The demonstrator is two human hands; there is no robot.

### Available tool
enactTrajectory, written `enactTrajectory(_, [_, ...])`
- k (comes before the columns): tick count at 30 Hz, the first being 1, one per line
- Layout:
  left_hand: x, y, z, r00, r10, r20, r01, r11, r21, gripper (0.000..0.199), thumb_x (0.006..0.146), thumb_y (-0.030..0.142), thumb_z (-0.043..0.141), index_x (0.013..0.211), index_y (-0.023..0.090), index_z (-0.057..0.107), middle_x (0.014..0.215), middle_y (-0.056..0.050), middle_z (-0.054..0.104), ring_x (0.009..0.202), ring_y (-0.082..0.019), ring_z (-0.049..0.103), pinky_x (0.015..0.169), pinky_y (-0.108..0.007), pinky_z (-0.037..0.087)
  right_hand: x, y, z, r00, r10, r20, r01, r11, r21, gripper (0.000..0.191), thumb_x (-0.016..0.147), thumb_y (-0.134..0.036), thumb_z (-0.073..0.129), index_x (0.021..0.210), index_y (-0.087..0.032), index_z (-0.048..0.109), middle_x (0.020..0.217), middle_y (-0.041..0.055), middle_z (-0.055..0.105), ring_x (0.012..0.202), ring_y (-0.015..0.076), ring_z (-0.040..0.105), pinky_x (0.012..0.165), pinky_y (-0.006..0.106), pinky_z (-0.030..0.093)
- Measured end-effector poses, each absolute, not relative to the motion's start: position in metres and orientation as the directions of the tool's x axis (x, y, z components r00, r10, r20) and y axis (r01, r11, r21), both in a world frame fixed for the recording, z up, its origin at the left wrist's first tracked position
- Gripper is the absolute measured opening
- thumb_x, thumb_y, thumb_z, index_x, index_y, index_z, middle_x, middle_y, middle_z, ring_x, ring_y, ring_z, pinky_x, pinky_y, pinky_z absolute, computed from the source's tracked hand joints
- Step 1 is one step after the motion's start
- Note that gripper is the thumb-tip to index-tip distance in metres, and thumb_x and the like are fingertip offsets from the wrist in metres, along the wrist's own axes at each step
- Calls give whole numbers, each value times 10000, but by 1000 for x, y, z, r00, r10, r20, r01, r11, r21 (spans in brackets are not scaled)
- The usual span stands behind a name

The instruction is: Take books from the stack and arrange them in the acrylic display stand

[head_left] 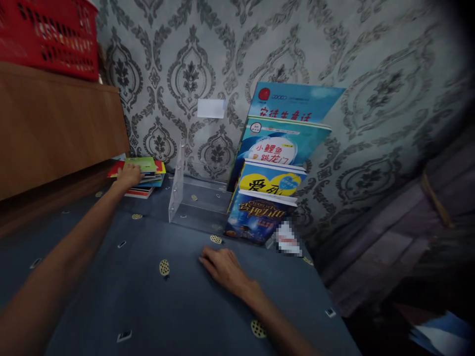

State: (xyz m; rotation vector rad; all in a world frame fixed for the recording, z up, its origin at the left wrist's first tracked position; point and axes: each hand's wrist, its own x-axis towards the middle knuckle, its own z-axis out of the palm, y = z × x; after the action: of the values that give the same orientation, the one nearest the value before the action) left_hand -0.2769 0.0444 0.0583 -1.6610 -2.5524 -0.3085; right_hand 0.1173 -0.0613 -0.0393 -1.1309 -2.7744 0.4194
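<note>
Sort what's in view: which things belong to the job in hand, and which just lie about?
Likely in the job:
book pile under the left hand
clear plastic rack
four books standing in it

Apparently incidental:
red plastic basket
white wall card

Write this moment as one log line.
left hand: on stacked books; right hand: before clear book rack; rack: four book covers showing at right

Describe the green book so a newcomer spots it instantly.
Left of the clear book rack on the blue tablecloth, find the stack of books. The green book lies on top, under the left hand; light-green against red and yellow covers beneath.
</note>
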Motion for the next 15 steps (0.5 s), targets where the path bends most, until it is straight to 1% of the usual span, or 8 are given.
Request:
enactTrajectory(2, [-286, 51, 57, -398, 907, 135, 917, 388, 96, 504, 973, 447, 467, 1287, 69, 577, 1489, -279, 483, 1431, -423, 365, 1107, -629, 343, 117, -59, -51, -686, 727, 34, 675, 653, -344, 209, 1025, -306, 495, 925, -200, 646, 802, 38, 715, 724, 171, 634, 649, 278, 306])
enactTrajectory(5, [-298, 59, 55, -393, 917, 76, 919, 387, 74, 625, 985, 553, 432, 1371, 68, 514, 1521, -274, 452, 1422, -423, 376, 1093, -670, 341, 117, -56, -58, -668, 741, 73, 659, 634, -404, 225, 1014, -302, 499, 859, -205, 630, 715, 14, 681, 659, 156, 603, 634, 274, 294])
enactTrajectory(8, [-304, 62, 52, -390, 919, 60, 920, 387, 57, 719, 975, 646, 385, 1433, 97, 465, 1557, -257, 411, 1412, -434, 386, 1094, -699, 316, 117, -55, -59, -670, 737, 91, 635, 633, -443, 226, 1004, -295, 502, 836, -208, 625, 657, -5, 643, 614, 144, 568, 612, 269, 280])
enactTrajectory(11, [-306, 62, 50, -390, 919, 57, 921, 388, 37, 718, 971, 654, 382, 1440, 116, 470, 1548, -255, 425, 1380, -447, 426, 1074, -700, 337, 117, -54, -60, -673, 733, 95, 625, 633, -457, 222, 1001, -294, 496, 847, -208, 631, 650, -8, 636, 606, 141, 559, 605, 265, 276])
enactTrajectory(15, [-309, 56, 47, -365, 928, 79, 931, 366, 0, 655, 960, 636, 424, 1404, 165, 522, 1485, -228, 518, 1334, -428, 488, 1047, -617, 398, 118, -53, -61, -682, 725, 96, 620, 643, -449, 231, 1004, -297, 487, 856, -202, 637, 690, 10, 665, 633, 148, 582, 617, 266, 284])
